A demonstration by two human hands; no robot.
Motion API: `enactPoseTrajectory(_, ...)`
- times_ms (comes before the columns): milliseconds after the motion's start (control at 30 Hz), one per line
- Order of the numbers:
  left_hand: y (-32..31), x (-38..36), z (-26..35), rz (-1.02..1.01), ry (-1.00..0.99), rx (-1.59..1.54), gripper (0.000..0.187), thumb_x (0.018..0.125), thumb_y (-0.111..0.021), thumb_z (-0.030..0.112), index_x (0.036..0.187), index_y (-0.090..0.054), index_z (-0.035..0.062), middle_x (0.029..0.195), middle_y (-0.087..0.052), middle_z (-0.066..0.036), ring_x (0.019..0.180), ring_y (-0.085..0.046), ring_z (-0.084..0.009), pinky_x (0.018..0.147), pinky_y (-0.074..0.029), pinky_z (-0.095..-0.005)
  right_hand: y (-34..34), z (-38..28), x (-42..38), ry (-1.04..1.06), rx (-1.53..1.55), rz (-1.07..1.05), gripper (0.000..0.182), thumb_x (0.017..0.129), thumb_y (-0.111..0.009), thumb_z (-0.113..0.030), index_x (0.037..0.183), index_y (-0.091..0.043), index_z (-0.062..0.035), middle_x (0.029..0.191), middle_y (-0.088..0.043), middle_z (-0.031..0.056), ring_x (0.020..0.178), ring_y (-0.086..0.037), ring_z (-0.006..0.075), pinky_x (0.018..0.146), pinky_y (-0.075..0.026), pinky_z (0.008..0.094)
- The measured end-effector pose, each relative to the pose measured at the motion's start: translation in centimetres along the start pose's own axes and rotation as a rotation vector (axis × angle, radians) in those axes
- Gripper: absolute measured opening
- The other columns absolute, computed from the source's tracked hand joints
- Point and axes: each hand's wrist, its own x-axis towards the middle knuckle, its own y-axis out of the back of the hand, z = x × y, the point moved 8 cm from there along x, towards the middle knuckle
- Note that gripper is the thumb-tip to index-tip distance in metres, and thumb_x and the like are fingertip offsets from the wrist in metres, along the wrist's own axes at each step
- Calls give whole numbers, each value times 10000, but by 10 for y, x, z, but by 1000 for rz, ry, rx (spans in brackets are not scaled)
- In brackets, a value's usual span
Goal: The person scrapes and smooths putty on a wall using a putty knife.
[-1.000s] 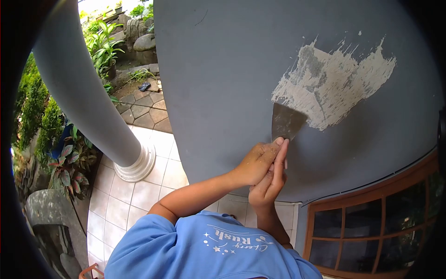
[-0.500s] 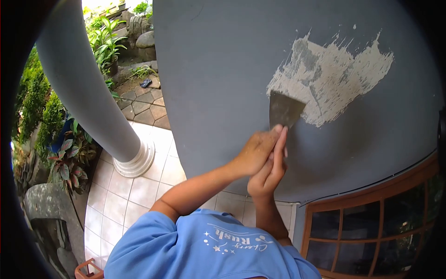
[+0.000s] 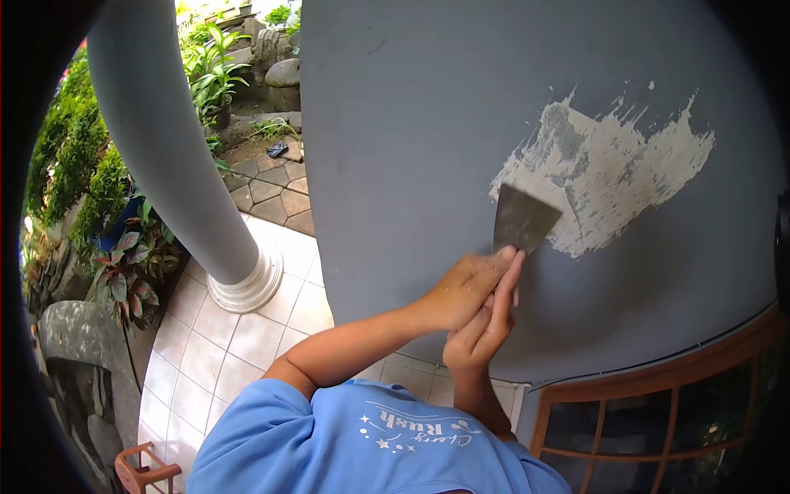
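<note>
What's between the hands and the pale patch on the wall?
In the head view, the scraper blade extends from the left hand and right hand to the edge of the pale patch.

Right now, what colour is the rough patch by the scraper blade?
The rough patch is off-white with grey areas, clearest in the head view.

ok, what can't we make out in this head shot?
Handle end of the flat grey metal scraper: head view, hidden by the person's left hand and right hand.
Small dark item on the brown stone paving: head view, too small to identify.
Orange-brown chair-like piece: head view, cut off by the bottom edge.
Whatever is behind the brown-framed window: head view, masked by dark, reflective panes.
</note>
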Motion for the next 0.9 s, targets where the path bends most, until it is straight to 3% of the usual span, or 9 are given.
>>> enactPoseTrajectory(100, 6, -1, -12, 20, -117, 97, 624, 1104, -301, 436, 794, -654, 25, 672, -648, -71, 567, -581, -161, 591, -475, -295, -4, 21, -20, 81, 154, -106, 647, 1064, -310, -284, 1542, -185, 135, 1506, -385, 337, 1397, -389, 475, 1172, -290, 492)
enactPoseTrajectory(167, 1, -1, -7, 57, -233, 178, 632, 1103, -293, 441, 796, -652, 22, 669, -647, -71, 567, -581, -167, 593, -475, -298, -3, 21, -32, 80, 151, -101, 646, 1060, -303, -269, 1540, -175, 144, 1501, -379, 352, 1395, -390, 480, 1163, -297, 491)
enactPoseTrajectory(200, -4, 3, 0, -42, 4, 68, 634, 1103, -293, 447, 795, -655, 28, 676, -650, -64, 583, -582, -162, 599, -472, -286, -1, 15, -31, 71, 93, -60, 631, 1046, -315, -240, 1532, -197, 145, 1466, -416, 353, 1352, -434, 479, 1129, -335, 489)
enactPoseTrajectory(333, -11, 7, 8, -121, 56, -5, 622, 1093, -324, 455, 787, -662, 32, 694, -655, -69, 633, -608, -156, 626, -492, -291, 7, -7, 0, 114, -145, 133, 584, 990, -360, -122, 1501, -284, 150, 1325, -565, 358, 1181, -611, 477, 995, -486, 479)
enactPoseTrajectory(400, -4, -1, -5, -75, -12, 53, 632, 1103, -301, 449, 783, -653, 32, 695, -657, -59, 614, -599, -152, 601, -475, -270, -2, 15, -25, 73, 84, -36, 663, 1039, -350, -266, 1544, -173, 126, 1480, -385, 362, 1356, -425, 483, 1120, -349, 491)
enactPoseTrajectory(467, -2, 2, -15, -48, -63, 4, 639, 1103, -300, 454, 784, -655, 30, 699, -657, -52, 638, -614, -139, 609, -482, -268, -7, 24, -21, 100, 198, -117, 706, 1067, -333, -341, 1567, -122, 112, 1554, -318, 348, 1441, -346, 475, 1178, -292, 481)
enactPoseTrajectory(633, -12, 15, 21, -153, 66, -34, 633, 1083, -323, 475, 811, -675, 25, 676, -659, -73, 615, -598, -133, 595, -478, -281, 6, -12, 9, 52, -117, 140, 596, 998, -364, -143, 1503, -268, 158, 1336, -550, 370, 1208, -589, 492, 1007, -479, 480)
enactPoseTrajectory(833, 6, -2, -18, -136, 124, 38, 648, 1098, -313, 472, 787, -670, 30, 641, -637, -59, 581, -593, -132, 574, -468, -258, -18, 45, -46, -161, -205, 217, 591, 986, -364, -110, 1495, -262, 173, 1362, -523, 381, 1244, -553, 517, 1036, -461, 477)
enactPoseTrajectory(900, 2, -2, -19, -133, 100, 101, 626, 1092, -323, 470, 810, -673, 33, 669, -649, -52, 594, -568, -124, 589, -465, -277, -21, 43, -48, -149, -185, 210, 595, 987, -354, -113, 1505, -256, 162, 1351, -540, 356, 1232, -568, 479, 1035, -455, 463)
